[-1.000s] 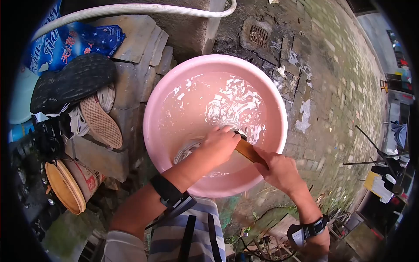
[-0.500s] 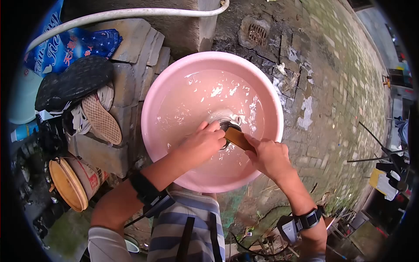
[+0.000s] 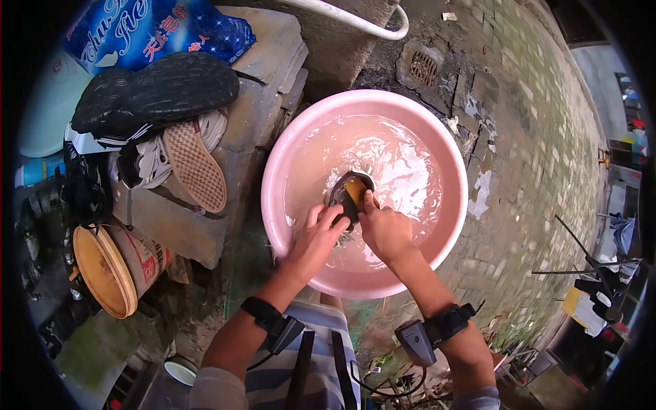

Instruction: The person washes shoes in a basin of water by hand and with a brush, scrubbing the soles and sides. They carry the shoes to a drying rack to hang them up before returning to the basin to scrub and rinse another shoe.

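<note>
In the pink basin (image 3: 272,184) of cloudy water, a dark shoe (image 3: 339,193) sits partly under the surface, its opening facing up. My left hand (image 3: 316,240) grips the shoe's near left edge with curled fingers. My right hand (image 3: 387,231) is closed on a wooden brush (image 3: 356,190), whose yellow-brown back slants into the shoe's opening. The bristles are hidden inside the shoe, and its lower part is lost in the water.
Stacked stone slabs (image 3: 174,229) at left hold a black-soled shoe (image 3: 154,92), a shoe with a tan sole (image 3: 197,167) and a blue detergent bag (image 3: 164,34). A tipped bucket (image 3: 106,270) lies below. A drain grate (image 3: 424,68) and a white hose (image 3: 348,19) are behind the basin.
The shoe has tilted so its opening shows more. My right hand has brought the brush from across the shoe down into its opening. My left hand has shifted nearer me; the view has swung left.
</note>
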{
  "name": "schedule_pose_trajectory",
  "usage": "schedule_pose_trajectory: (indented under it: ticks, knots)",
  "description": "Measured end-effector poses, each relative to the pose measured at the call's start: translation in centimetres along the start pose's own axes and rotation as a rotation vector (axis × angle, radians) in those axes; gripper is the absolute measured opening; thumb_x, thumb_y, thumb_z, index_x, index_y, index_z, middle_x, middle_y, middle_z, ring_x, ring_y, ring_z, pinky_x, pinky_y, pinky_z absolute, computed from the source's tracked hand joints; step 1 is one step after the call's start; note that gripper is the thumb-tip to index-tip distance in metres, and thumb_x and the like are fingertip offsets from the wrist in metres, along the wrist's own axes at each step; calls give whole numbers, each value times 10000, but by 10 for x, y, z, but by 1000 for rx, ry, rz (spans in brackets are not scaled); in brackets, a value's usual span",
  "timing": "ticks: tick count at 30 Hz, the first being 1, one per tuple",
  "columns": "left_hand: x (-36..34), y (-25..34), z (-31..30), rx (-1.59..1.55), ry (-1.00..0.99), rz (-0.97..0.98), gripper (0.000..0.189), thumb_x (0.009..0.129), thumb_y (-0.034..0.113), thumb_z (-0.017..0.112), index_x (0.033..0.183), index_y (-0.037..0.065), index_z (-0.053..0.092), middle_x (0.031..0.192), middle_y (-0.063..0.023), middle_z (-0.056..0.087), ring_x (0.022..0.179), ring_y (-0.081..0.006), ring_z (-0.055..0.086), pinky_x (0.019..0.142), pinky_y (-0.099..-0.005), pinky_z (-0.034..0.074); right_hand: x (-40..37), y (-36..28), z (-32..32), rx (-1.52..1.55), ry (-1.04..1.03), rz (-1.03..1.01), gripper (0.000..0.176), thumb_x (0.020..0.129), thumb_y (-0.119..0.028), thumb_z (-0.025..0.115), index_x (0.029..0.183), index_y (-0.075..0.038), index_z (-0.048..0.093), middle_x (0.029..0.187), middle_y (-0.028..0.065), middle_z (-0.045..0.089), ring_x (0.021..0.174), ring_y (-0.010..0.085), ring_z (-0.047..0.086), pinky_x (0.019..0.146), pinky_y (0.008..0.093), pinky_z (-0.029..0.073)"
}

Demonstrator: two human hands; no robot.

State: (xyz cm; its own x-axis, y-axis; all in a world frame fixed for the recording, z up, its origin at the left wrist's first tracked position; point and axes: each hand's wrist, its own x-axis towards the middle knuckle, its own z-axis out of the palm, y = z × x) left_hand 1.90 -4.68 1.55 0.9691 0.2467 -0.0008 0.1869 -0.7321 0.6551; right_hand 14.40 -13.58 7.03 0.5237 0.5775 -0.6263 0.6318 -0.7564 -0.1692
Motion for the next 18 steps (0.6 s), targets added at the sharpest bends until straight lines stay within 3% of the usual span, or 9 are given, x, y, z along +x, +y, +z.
schedule_pose_trajectory:
  ticks: [3,5,8,12,18]
  knots:
    - [0,-1,5,-41,57,-119,298,647,-41,534,907,101,567,1055,-19,470,993,-258,461,804,-384,441,-2,-6,-5,8,-142,-82,434,851,-247,469,1258,-99,439,799,179,632,766,328,623,696,411,493]
    - [-3,-3,7,-39,78,-80,300,646,-37,534,911,100,567,1049,-22,471,983,-257,463,801,-380,439,-2,-4,-7,30,-239,-133,376,846,-248,467,1219,-203,489,823,140,640,765,324,621,701,427,489]
    - [0,-3,7,-41,111,-35,287,644,-30,534,903,89,565,1036,-30,484,959,-247,472,796,-365,431,-10,0,-25,103,-192,-126,332,843,-255,473,1163,-188,534,807,150,639,752,324,621,700,434,485]
    - [-3,6,3,-97,175,-73,240,647,-19,553,873,63,558,1016,-46,518,952,-253,491,810,-362,418,-4,-6,-51,-29,-24,-29,309,836,-245,489,1133,-183,550,749,153,634,726,315,626,662,429,493]
    - [-14,8,0,-255,160,-191,175,679,-20,583,838,36,538,951,-87,505,901,-292,488,780,-396,412,12,-26,0,-124,-13,42,340,836,-245,488,1155,-132,508,748,183,628,709,348,620,648,453,491]
